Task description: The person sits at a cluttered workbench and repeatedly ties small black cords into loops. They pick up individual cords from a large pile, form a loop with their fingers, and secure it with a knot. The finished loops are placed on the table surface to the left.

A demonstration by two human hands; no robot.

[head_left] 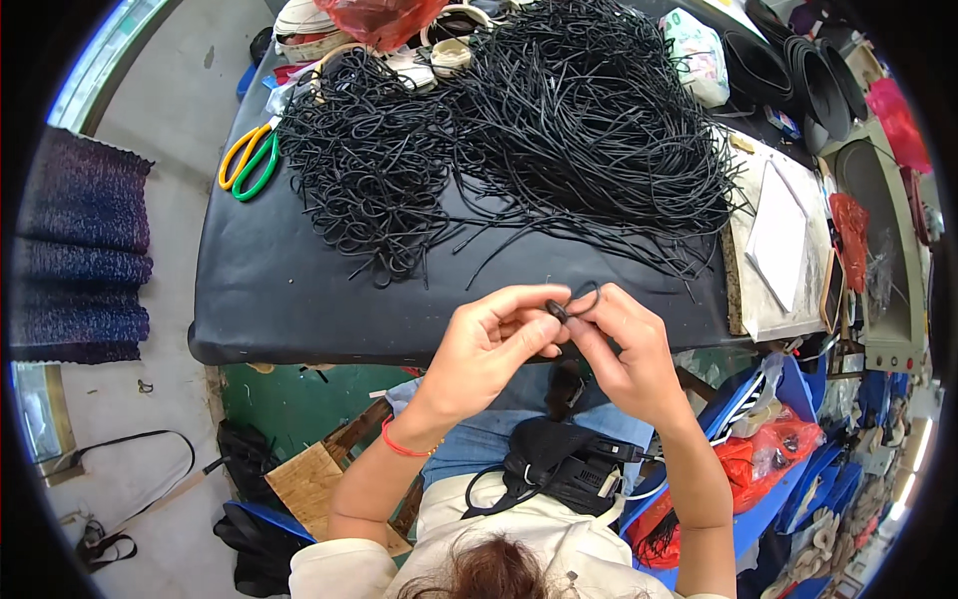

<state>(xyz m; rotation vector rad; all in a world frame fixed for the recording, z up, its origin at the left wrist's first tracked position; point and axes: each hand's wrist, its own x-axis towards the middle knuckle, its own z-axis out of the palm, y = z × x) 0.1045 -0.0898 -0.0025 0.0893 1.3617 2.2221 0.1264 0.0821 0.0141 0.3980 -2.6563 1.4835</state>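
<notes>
Both hands meet over the near edge of a black-covered table point(329, 309). Between thumb and forefinger, my left hand point(489, 344) pinches one end of a black cord point(557, 311), which looks coiled or knotted there. My right hand point(629, 344) is closed on the same cord, and a small loop point(596, 290) of it bends up beside the fingers. Beyond the hands lies a large heap of straight black cords point(609, 130). To its left is a second pile of curled, tangled cords point(369, 160).
Scissors with yellow and green handles point(249, 165) lie at the table's left. On the right are a board with white paper point(776, 240) and rolled black sheets point(813, 80). A red plastic bag point(379, 18) sits at the back. Blue bins with red bags point(768, 449) stand at lower right.
</notes>
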